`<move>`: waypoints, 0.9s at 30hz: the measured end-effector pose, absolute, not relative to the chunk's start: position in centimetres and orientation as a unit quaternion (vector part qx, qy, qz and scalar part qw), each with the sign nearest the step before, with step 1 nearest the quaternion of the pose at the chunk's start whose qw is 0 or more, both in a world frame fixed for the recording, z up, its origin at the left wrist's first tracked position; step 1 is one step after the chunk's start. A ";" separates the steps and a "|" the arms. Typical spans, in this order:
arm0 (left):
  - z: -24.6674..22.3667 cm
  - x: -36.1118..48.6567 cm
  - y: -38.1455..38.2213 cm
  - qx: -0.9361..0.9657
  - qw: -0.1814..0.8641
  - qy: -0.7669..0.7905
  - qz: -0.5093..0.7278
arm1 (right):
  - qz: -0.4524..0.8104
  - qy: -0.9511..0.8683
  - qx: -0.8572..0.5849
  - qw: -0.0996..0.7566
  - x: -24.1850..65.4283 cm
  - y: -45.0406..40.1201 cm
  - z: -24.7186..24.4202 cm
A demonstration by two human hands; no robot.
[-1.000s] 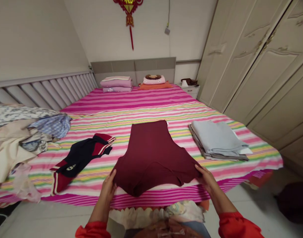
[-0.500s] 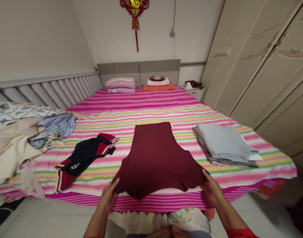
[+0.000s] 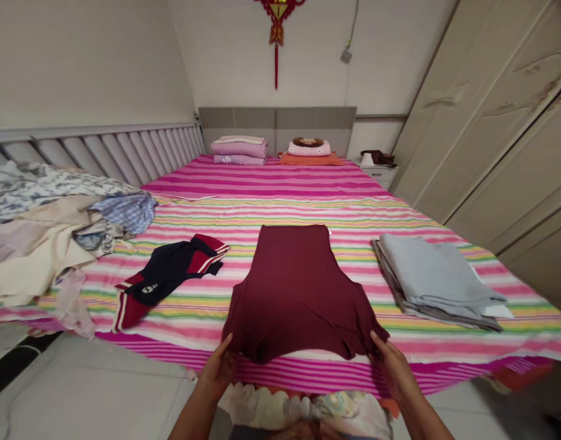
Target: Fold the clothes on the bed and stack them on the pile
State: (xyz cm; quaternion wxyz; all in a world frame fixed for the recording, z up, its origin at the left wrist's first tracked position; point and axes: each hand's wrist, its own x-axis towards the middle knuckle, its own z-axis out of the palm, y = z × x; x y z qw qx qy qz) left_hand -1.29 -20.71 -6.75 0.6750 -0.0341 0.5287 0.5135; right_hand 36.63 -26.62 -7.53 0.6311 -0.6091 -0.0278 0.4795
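Striped bed (image 3: 280, 211) in plan before me, with the maroon garment (image 3: 299, 281) laid near its close edge, between the navy-and-red garment (image 3: 170, 269) on my left and the folded grey clothes (image 3: 436, 275) on my right. Its lengthwise axis runs away from me towards the headboard (image 3: 234, 125), narrower at the far end and flared at the near one. My left hand (image 3: 219, 368) and right hand (image 3: 395, 368) pinch opposite near corners between thumb and fingers, about equally close to its midline.
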 end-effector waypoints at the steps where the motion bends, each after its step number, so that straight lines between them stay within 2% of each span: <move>1: -6.7 -1.5 -20.6 -0.035 0.660 0.531 0.530 | 0.483 -0.025 -0.596 0.641 36.8 -26.7 -7.5; 4: -6.8 -2.3 -20.3 -0.045 0.639 0.527 0.559 | 0.497 -0.037 -0.555 0.666 37.2 -26.9 -7.5; 8: -7.8 -2.3 -20.0 -0.011 0.645 0.533 0.548 | 0.514 -0.095 -0.554 0.648 36.7 -27.4 -7.6; 13: -7.9 -0.7 -20.6 0.040 0.675 0.511 0.531 | 0.514 -0.069 -0.577 0.630 35.2 -27.9 -7.8; 20: -7.4 -0.5 -21.0 0.047 0.621 0.578 0.527 | 0.536 -0.037 -0.561 0.630 35.5 -28.1 -7.3; 23: -8.2 -0.5 -21.6 0.116 0.598 0.572 0.549 | 0.512 -0.053 -0.573 0.638 35.2 -28.3 -7.8; 27: -9.2 -0.8 -22.4 0.167 0.562 0.595 0.550 | 0.413 -0.064 -0.620 0.664 34.5 -28.8 -8.0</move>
